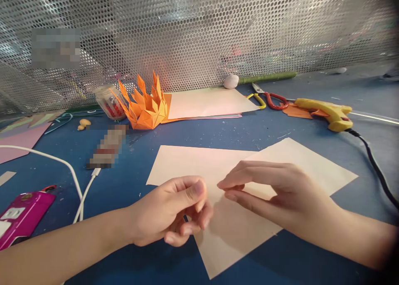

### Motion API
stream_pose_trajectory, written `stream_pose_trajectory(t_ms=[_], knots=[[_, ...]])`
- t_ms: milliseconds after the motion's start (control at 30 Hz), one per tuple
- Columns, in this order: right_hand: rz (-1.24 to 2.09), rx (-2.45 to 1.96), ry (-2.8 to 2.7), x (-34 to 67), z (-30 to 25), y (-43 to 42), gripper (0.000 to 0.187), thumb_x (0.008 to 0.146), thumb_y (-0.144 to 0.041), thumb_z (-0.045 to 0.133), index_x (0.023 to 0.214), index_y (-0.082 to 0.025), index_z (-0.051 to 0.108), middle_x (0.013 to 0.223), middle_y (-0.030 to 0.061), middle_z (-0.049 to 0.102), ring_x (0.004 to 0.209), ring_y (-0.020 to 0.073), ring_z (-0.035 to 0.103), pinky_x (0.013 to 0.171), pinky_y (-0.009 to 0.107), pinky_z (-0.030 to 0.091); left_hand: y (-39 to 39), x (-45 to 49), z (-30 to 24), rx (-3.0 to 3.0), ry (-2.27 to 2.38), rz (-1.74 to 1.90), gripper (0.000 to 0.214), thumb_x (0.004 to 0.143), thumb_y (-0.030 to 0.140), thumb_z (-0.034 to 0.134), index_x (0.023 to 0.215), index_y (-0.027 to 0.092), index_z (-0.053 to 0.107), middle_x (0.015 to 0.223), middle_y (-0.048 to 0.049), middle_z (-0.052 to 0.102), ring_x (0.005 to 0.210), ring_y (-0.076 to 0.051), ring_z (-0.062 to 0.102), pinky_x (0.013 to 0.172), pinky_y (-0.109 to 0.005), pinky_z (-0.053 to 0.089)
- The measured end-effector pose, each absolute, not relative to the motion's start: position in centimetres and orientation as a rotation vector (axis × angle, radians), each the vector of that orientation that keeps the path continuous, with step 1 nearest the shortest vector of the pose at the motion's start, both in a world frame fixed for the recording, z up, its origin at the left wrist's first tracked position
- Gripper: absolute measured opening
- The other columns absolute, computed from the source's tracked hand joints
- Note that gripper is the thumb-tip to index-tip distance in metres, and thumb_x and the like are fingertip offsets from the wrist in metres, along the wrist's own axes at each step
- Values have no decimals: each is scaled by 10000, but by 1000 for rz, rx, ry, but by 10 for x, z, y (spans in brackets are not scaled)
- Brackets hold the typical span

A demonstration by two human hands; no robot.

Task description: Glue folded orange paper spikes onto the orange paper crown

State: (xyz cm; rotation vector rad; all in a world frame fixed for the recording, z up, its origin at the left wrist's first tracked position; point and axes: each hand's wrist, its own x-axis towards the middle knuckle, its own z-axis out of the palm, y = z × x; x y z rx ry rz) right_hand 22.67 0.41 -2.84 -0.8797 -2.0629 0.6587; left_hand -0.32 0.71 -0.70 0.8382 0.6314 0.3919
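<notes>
My left hand (174, 208) is closed, its thumb pressed against the curled index finger; anything in that pinch is hidden. Just right of it, my right hand (277, 189) has its thumb and fingertips drawn together, and I cannot make out anything between them. The two hands are a little apart, over overlapping sheets of cream paper (237, 243) on the blue table (131, 256). One paper corner points towards me, another to the right. Behind the sheets stands a pointed orange folded-paper piece (149, 114).
Stacked paper (208, 102), a jar (110, 104), scissors (276, 101), a white foam-like ball (231, 82) and a green stick (268, 78) lie near the perforated metal screen (193, 35). At right is a yellow glue gun (327, 110); left, a white cable (68, 164) and magenta device (28, 212).
</notes>
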Motion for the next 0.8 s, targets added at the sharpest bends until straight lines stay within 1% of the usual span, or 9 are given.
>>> stream_pose_trajectory(t_ms=[133,233,300,400,500,567,667,733,800], knots=[[1024,-957,-1869,215,-20,-6,166,903,-367,648,861,-238,743,728,1,734,663,122,679,622,220,556,3,1,-9,974,629,345,600,846,682,675,637,162,463,654,18,532,420,-20,359,338,-126,265],[1119,-947,-1826,210,-19,-8,155,891,-353,653,856,-225,734,719,-3,745,658,118,688,629,212,551,2,4,-8,1027,646,341,631,845,705,655,598,162,450,665,7,535,423,-24,373,354,-154,256],[1131,-922,-1823,209,-19,-8,141,898,-349,655,868,-229,723,728,-12,748,668,109,690,636,201,545,3,4,-9,1038,682,341,596,851,688,662,636,161,486,663,18,521,427,-27,375,363,-162,268],[1053,-908,-1877,212,-21,-8,95,895,-316,671,844,-241,699,737,-35,736,680,85,673,644,175,533,3,2,-10,1040,721,310,466,918,610,628,783,174,539,604,62,469,412,-40,358,388,-167,309],[873,-904,-1941,217,-25,-3,102,910,-296,659,823,-242,666,735,-44,702,681,70,639,647,163,516,1,0,-7,1096,732,296,212,987,392,582,912,208,510,601,88,483,387,-38,352,413,-164,332],[766,-888,-1982,222,-28,2,109,955,-273,596,869,-242,656,767,-36,693,701,66,635,654,162,510,-3,1,-2,1174,761,295,89,973,246,573,920,214,509,669,73,534,437,-35,407,448,-151,363],[704,-876,-2027,228,-33,9,167,1009,-227,486,954,-242,644,811,-26,698,733,60,652,660,152,510,-7,4,4,1204,810,287,94,923,158,587,847,185,540,807,12,629,567,-45,497,497,-131,410],[712,-880,-2027,230,-34,10,166,1013,-232,487,976,-242,648,820,-24,705,741,61,663,666,150,515,-8,5,4,1150,831,334,110,876,174,663,829,175,563,857,-9,668,596,-56,524,493,-132,437],[734,-876,-2033,229,-33,8,135,996,-245,534,980,-244,669,830,-21,714,744,65,669,677,154,519,-6,5,2,1107,847,431,192,816,240,771,814,170,592,803,2,667,578,-66,533,472,-143,456]])
